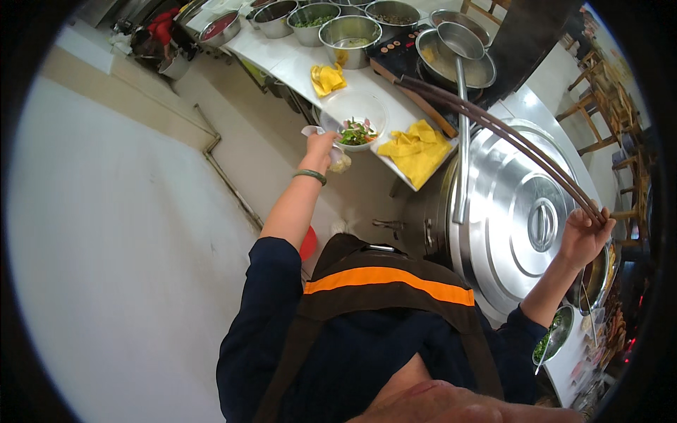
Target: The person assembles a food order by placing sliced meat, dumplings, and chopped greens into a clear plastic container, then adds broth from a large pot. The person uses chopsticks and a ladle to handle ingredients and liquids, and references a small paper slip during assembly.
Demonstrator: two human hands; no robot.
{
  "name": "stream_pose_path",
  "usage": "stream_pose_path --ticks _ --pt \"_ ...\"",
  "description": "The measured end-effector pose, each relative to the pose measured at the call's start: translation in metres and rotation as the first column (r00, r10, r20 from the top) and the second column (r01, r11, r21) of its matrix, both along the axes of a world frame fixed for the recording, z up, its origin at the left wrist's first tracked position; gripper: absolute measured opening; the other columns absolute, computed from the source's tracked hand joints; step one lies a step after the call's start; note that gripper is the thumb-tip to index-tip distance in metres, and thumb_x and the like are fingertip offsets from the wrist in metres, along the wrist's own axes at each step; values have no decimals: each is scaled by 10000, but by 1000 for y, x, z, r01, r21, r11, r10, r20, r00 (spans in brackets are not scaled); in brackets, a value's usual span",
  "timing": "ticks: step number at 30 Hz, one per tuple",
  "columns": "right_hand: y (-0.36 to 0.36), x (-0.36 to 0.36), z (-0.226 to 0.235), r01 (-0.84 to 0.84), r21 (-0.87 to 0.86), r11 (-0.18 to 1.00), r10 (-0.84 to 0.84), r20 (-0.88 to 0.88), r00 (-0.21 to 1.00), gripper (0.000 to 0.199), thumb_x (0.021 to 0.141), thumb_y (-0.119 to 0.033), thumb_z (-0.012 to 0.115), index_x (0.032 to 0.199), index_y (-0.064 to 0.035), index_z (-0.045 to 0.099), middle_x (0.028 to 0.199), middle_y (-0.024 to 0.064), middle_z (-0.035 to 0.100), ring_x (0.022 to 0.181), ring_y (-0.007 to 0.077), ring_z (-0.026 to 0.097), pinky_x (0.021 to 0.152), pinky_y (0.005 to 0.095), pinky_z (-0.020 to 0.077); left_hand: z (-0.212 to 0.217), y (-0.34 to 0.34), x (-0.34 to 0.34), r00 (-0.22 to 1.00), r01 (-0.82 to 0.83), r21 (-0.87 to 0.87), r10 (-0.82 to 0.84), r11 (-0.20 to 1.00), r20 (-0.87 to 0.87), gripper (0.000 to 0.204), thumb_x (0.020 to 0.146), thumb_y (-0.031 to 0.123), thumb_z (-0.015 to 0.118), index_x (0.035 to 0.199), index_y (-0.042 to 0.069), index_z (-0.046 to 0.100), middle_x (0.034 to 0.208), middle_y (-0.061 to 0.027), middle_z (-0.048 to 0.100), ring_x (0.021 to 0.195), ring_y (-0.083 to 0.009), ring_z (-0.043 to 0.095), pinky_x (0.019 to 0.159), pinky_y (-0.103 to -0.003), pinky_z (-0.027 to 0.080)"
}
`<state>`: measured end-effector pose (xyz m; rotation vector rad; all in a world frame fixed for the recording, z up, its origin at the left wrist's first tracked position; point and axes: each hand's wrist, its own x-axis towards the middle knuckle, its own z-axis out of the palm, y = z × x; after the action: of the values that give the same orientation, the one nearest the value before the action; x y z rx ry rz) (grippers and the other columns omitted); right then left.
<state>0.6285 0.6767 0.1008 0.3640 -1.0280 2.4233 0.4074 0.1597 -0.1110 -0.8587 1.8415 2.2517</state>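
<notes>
- White-tiled counter [282, 60] in a kitchen, steel bowls along it.
- I note the left hand [321, 144] closed on the rim of a white bowl of chopped vegetables [357, 120], at the counter's near edge.
- Right hand [584, 236] clamped on long dark chopsticks [493, 127]; they run up-left to a steel pot of broth [455, 67].
- Hands well apart.

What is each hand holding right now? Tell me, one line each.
Left hand: closed on the rim of a white bowl of chopped vegetables.
Right hand: closed around a pair of long brown chopsticks.
</notes>
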Motion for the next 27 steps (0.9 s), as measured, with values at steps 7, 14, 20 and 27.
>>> stream_pose_path --ticks 7,14,20,27 --pt "-76 -31 12 186 119 975 -189 9 982 318 963 -298 449 1040 -21 585 866 101 524 664 153 492 683 301 442 -14 -10 -92 905 421 -59 -415 905 97 364 871 248 608 1123 30 461 842 -68 538 654 -174 549 491 -358 456" --pt "-202 -90 15 383 270 883 -429 139 892 346 968 -347 432 1011 -25 552 914 85 515 734 159 521 621 249 452 -1 -42 -150 651 757 0 -754 653 89 294 869 251 603 1028 20 513 820 -32 524 676 -131 495 538 -297 426" --pt "-269 -145 21 432 712 554 -722 152 675 330 979 -264 412 942 30 557 807 89 502 658 168 529 605 271 441 -4 -22 -178 691 723 -28 -723 691 7 358 802 154 606 1072 -71 542 962 -140 637 857 -215 596 717 -343 483" --pt "-282 -189 -10 362 818 446 -724 92 684 250 955 -144 426 918 49 581 846 103 553 683 183 587 652 286 480 -12 -18 -195 725 686 -61 -688 725 -28 356 800 168 608 1044 -85 550 959 -165 627 855 -225 596 742 -343 468"
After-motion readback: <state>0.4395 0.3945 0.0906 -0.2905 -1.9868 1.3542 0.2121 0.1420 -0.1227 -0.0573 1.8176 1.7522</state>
